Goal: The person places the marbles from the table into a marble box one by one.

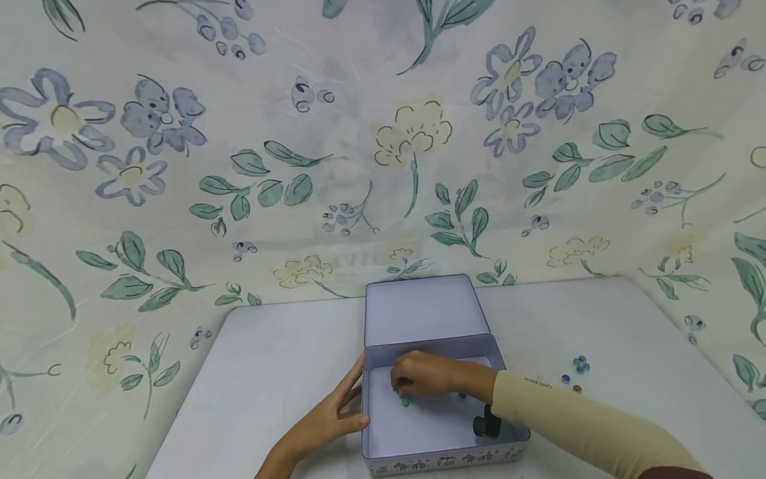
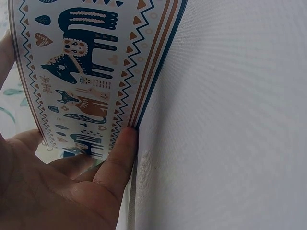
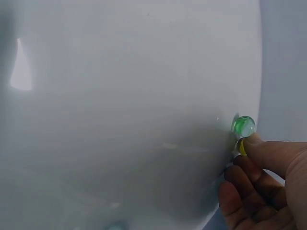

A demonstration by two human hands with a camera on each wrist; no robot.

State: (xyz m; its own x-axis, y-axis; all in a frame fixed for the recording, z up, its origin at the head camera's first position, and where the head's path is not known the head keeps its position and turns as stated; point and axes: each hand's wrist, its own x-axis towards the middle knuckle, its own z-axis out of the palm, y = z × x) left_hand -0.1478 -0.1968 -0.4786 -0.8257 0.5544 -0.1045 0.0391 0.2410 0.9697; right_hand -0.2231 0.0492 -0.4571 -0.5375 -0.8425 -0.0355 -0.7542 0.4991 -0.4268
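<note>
A tin box [image 1: 445, 459] stands on the table with its hinged lid [image 1: 425, 311] raised at the back. My right hand [image 1: 423, 374] is inside it, near the left wall. In the right wrist view, its thumb and forefinger pinch a small yellow glass marble [image 3: 242, 146]. Right beside them lies a green glass marble [image 3: 243, 126] on the box floor. A blue marble [image 1: 463, 396] sits under my right forearm. My left hand [image 1: 326, 420] touches the box's outer left side with spread fingers; in the left wrist view, fingertips press its animal-patterned wall [image 2: 91, 57].
On the table [image 1: 263, 359] to the right of the box lie a cluster of bluish marbles [image 1: 580, 364], one blue marble [image 1: 566, 379] and one reddish marble [image 1: 577, 389]. A black wrist camera [image 1: 487, 424] hangs below my right wrist. Flower-printed cloth [image 1: 359, 166] stands behind the table.
</note>
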